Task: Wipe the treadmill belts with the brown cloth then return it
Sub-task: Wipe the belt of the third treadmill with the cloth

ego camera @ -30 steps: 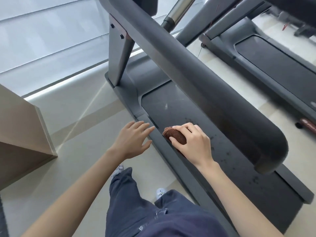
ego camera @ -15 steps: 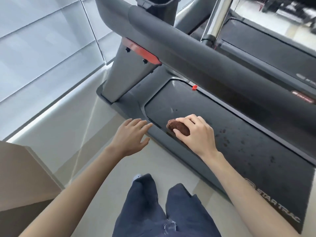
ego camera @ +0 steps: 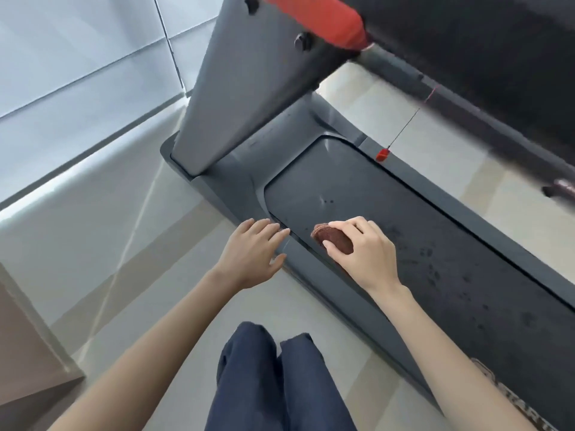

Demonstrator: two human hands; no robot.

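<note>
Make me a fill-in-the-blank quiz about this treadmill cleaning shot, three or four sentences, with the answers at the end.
1. The right hand grips the brown cloth and presses it onto the treadmill ____.
2. The left hand holds ____.
3. The small clip at the end of the thin cord is coloured ____.
4. Most dark spots lie on the cloth's ____ side.

Missing words: belt; nothing; red; right.
</note>
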